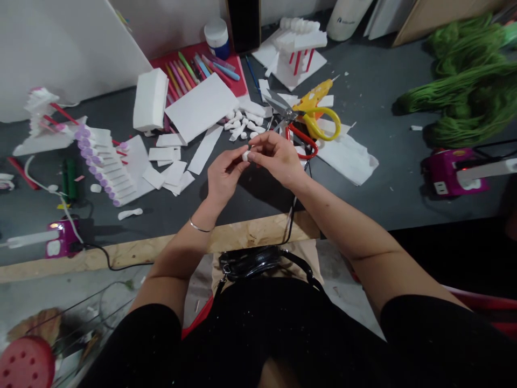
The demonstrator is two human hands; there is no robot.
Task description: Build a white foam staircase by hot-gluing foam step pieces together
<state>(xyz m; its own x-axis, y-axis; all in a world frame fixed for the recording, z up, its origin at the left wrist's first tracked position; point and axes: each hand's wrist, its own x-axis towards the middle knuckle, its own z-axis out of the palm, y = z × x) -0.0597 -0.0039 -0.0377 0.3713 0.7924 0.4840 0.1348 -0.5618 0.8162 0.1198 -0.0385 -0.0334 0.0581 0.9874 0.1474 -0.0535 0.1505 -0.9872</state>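
Observation:
Between the fingertips of both hands is a small white rolled piece, mostly covered by the fingers. My left hand pinches it from the left side. From the right, the thumb and forefinger of my right hand close on the same piece. Just beyond the fingers lies a pile of similar white twisted pieces. Scissors with red and yellow handles rest partly open behind my right hand, near a yellow glue gun. White paper strips are scattered left of the pile.
A model staircase with purple-tipped steps stands left; another white model with red posts is at the back. Coloured pens lie on a red sheet. Green yarn and purple devices with cords sit toward the sides.

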